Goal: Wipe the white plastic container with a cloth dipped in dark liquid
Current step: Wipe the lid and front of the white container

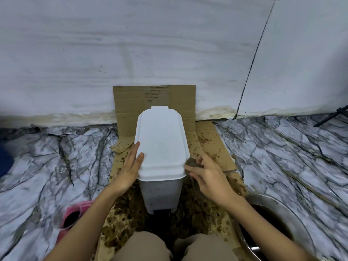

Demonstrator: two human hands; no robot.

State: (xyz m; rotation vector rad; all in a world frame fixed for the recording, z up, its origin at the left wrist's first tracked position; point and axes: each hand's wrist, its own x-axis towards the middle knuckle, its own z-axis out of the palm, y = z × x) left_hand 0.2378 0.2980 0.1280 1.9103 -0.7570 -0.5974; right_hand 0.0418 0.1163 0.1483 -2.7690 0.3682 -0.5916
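Head view: tall white plastic lidded container (162, 147) stands upright on stained brown cardboard (212, 146), being wiped.

Left hand (130, 166) braces its side, fingers straight — right hand (207, 174) pinches the dark wet cloth (193, 163) against the lid's right rim; best kept steady, strokes overlapping.

Marble floor (56, 157) carries stained cardboard (212, 147), a steel bowl (293, 219) and a pink cup (73, 213); the bin (162, 147) stands on the cardboard.
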